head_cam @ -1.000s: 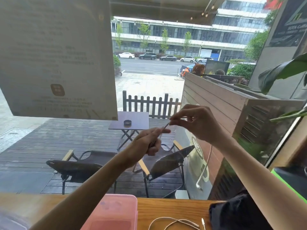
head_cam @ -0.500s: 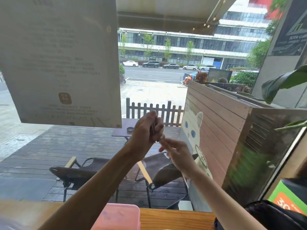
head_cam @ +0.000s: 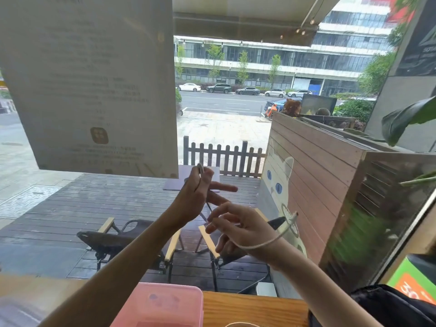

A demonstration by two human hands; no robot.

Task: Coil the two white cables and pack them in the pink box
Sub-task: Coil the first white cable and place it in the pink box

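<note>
Pink box at the bottom centre of the frame, lid on, resting on a wooden counter along the bottom edge. A white curve at the very bottom edge, just right of the box, possibly the second cable; too little visible to tell.

Both arms raised from the lower corners toward the middle of the frame, in front of a window. Left hand centre frame, upright, back toward the camera, index finger straight and pointing right, remaining fingers and thumb curled round a small bundle of white cable poking out above the knuckles. Right hand just below and to the right, fingers loosely bent, thumb and forefinger apparently pinching the cable, though blur hides the contact. Loose cable draped across the right wrist, its plug end flying out to the right.

Likely risks: loops springing free of the left hand's grip under a loosened hold; the swinging tail catching on the right wrist and tangling the coil.
</note>
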